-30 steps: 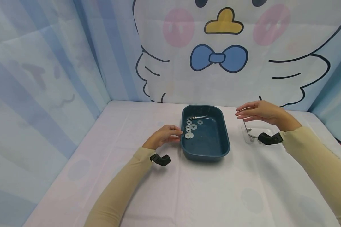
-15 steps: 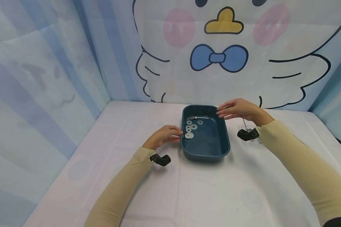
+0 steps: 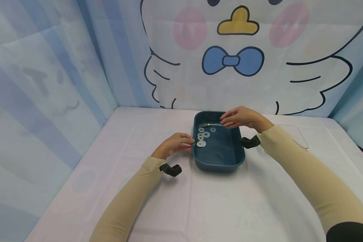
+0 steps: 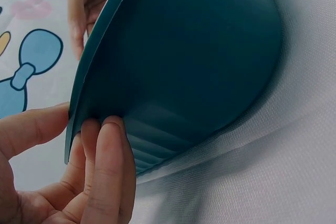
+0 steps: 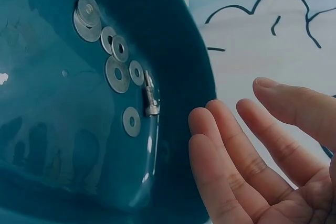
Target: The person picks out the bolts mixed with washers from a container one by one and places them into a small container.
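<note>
A dark teal tray (image 3: pixel 222 156) stands on the table near the backdrop. My left hand (image 3: pixel 175 145) pinches its left rim, thumb on the rim (image 4: pixel 79 90) and fingers against the outer wall. Over the tray's far right part hovers my right hand (image 3: pixel 243 117), fingers extended and nothing in them. Along the tray's left side lie several flat metal washers (image 3: pixel 200 144), some overlapping. A socket-head screw (image 5: pixel 151 98) rests close to the wall, beside a lone washer (image 5: pixel 132 121) in the right wrist view.
Right of the tray, a clear plastic box (image 3: pixel 300 137) is partly hidden behind my right sleeve (image 3: pixel 293 164). A pale cloth covers the table (image 3: pixel 211 205). A printed curtain (image 3: pixel 175 87) rises behind the table's far edge.
My right hand has moved left from above the clear box to over the tray's far right part. The left hand has kept its place at the rim.
</note>
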A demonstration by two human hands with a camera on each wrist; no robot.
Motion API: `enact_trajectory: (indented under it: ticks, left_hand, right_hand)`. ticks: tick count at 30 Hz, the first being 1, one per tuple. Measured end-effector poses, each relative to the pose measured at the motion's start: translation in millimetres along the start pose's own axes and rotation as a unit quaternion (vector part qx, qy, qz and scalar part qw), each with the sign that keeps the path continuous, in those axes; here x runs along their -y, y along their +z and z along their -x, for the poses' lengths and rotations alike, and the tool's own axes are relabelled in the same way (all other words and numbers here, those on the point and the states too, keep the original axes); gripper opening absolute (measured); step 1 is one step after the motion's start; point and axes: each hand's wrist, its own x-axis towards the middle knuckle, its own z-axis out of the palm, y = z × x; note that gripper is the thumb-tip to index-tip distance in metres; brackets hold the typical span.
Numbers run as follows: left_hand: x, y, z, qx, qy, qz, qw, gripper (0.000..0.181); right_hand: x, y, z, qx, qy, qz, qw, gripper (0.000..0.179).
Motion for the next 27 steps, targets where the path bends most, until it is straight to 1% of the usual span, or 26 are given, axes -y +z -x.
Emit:
enact_trajectory:
  ticks: [8,16,21,27]
  left_hand:
    - [0.2,-0.3,-1.8,0.003,0.001,-0.001,1.0,0.026]
    - [-2.3,0.0,-3.6,0.001,-0.013,0.002,0.9999,0.027]
    - [-3.2,-0.6,-3.6,0.0,-0.019,0.005,0.9998,0.027]
    - [-2.8,-0.3,-4.3,-0.003,-0.023,0.001,0.9997,0.027]
  right_hand:
    - [-2,7,-13.1,-0.011,0.018,0.002,0.9998,0.046]
    - [-4,13,-23.2,-0.02,0.022,0.007,0.9995,0.043]
    - [-5,16,-28.7,-0.027,0.036,0.0,0.999,0.042]
    - [-5,20,-35.4,-0.023,0.05,-0.017,0.9983,0.041]
